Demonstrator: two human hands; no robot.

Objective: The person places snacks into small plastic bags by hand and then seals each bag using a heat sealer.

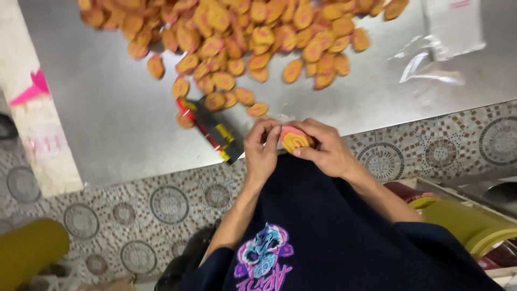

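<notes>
My right hand (327, 149) pinches an orange and pink round snack piece (294, 141) at the near edge of the metal table (107, 113). My left hand (260, 151) touches the same piece from the left, its fingertips on the piece's clear wrapping. A big heap of the same orange pieces (253, 37) covers the far part of the table. A black, red and yellow tool (215, 132) lies on the table just left of my hands.
Clear plastic bags (447, 37) lie at the table's far right. The floor (431, 151) has patterned round tiles. A yellow-green roll (468, 223) sits at my right, another yellow-green object (29, 250) at lower left. A pale post (32, 108) stands left.
</notes>
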